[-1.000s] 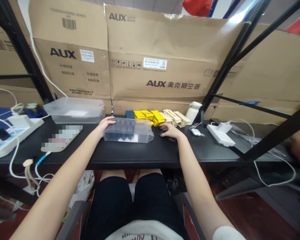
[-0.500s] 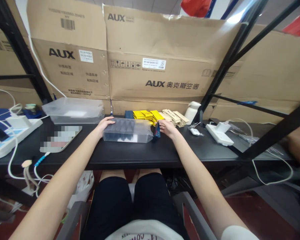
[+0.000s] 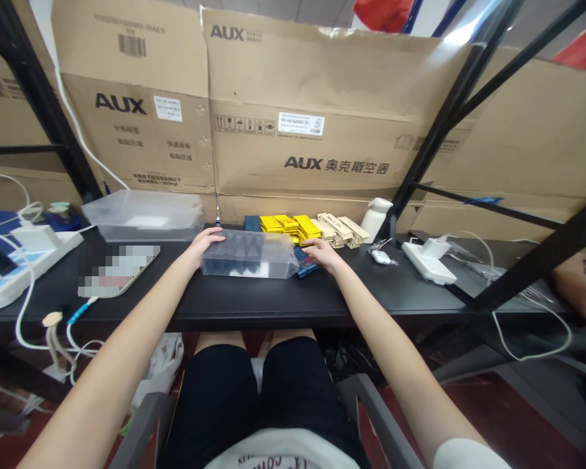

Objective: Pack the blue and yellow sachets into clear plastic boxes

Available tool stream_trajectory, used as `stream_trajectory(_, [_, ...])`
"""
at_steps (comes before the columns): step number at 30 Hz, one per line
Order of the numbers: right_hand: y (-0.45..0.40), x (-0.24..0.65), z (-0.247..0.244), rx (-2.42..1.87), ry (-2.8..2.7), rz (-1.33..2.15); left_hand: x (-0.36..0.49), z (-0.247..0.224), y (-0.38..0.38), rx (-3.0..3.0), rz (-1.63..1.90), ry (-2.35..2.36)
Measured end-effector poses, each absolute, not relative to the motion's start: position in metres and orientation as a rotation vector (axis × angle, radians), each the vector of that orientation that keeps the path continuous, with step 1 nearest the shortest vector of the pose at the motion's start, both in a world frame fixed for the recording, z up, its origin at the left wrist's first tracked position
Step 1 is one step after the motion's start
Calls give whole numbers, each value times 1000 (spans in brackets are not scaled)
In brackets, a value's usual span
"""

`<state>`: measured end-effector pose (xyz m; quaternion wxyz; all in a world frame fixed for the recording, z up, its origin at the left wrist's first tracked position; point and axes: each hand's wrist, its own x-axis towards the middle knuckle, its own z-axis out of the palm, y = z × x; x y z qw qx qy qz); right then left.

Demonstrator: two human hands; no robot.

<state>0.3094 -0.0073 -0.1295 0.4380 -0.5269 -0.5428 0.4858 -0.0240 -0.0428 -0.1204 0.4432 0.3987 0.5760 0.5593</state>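
A clear plastic box (image 3: 249,255) with dark packets inside lies on its side on the black table, its open end to the right. My left hand (image 3: 206,246) grips its left end. At the open end my right hand (image 3: 323,253) has its fingers closed on a dark blue packet (image 3: 306,262). Just behind the box are yellow packets (image 3: 288,226), with cream packets (image 3: 342,228) to their right and a dark blue one (image 3: 252,224) to their left.
A lidded clear container (image 3: 144,218) stands back left, behind a tablet (image 3: 120,270). A white bottle (image 3: 376,220), keys (image 3: 381,256) and a power strip (image 3: 428,262) are on the right. Another person's hand (image 3: 581,283) shows at the far right. Cables run along the left.
The dark blue packet in my right hand has tipped from upright to flatter, beside the box opening. My right hand has shifted slightly left and down. My left hand has stayed on the box.
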Motion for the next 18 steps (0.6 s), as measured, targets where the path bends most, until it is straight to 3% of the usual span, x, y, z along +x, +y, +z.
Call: stream_trajectory(18, [9,318,-134,-1290,-1248,1138,-22,-118,-45,996,1381,1441])
